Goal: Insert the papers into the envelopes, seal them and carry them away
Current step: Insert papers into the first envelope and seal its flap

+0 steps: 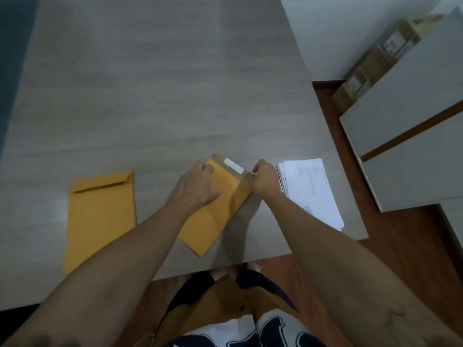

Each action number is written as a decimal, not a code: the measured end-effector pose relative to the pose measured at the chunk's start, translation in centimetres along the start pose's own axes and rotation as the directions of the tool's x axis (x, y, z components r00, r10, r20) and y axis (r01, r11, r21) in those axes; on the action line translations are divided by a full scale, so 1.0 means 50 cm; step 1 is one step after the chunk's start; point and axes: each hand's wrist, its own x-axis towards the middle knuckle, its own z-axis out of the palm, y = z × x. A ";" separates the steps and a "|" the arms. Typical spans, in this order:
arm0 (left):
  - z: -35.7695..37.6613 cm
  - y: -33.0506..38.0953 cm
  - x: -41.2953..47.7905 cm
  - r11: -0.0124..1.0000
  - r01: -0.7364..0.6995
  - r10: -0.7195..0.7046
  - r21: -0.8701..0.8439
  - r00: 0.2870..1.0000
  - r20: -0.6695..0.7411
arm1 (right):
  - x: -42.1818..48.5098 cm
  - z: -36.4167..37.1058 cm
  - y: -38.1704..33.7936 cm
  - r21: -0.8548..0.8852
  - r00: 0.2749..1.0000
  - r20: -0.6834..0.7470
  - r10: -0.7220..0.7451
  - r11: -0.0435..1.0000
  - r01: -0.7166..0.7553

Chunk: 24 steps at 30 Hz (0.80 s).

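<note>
Peeling the liner off the glue band, by the look of it. Middle manila envelope [215, 221] askew on the table [150, 96], close to its front edge, flap [217, 157] open and pointing away, white release strip [233, 166] covering only part of the band.

Left hand [198, 185] palm down on the envelope's upper half, fingers loosely bent, pinning it and gripping nothing. Right hand [265, 177] closed in a pinch at the flap's right end, just beside the strip. Hard to tell whether on the strip's tail or on the flap itself.

Keep the left hand's weight just below the fold, to stop any slide toward the front edge. Draw the strip low and along the flap rather than upward, to avoid tearing it or lifting the flap. Keep fingertips off the bared glue. Contents hidden, so check for papers sitting fully below the fold before closing. Then fold on the crease and press from the middle out to both ends.

Mind the stack of printed papers [313, 191] by the table's right edge, just beside the right hand; keep the sticky flap clear of it. Second manila envelope [100, 219] flat toward the left front, flap down, well apart.
</note>
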 end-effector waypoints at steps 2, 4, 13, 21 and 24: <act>0.010 0.019 0.002 0.999 0.020 -0.020 0.036 1.000 -0.004 | 0.002 -0.012 0.011 -0.033 1.000 0.014 -0.019 0.999 0.019; 0.017 0.037 0.007 0.998 0.050 -0.048 0.049 0.998 -0.043 | 0.007 -0.026 0.026 -0.043 0.998 0.036 -0.045 0.998 0.046; 0.048 0.188 -0.014 0.995 -0.022 -0.006 -0.095 0.959 -0.285 | 0.024 -0.125 0.103 0.076 0.989 -0.012 -0.147 0.986 0.148; 0.148 0.367 -0.026 0.928 -0.026 -0.005 -0.373 0.997 -0.083 | 0.015 -0.214 0.296 -0.040 0.956 -0.224 0.188 0.979 -0.202; 0.166 0.409 -0.021 0.911 0.048 -0.076 -0.409 0.996 -0.050 | 0.008 -0.216 0.348 -0.075 0.955 -0.170 0.244 0.963 -0.259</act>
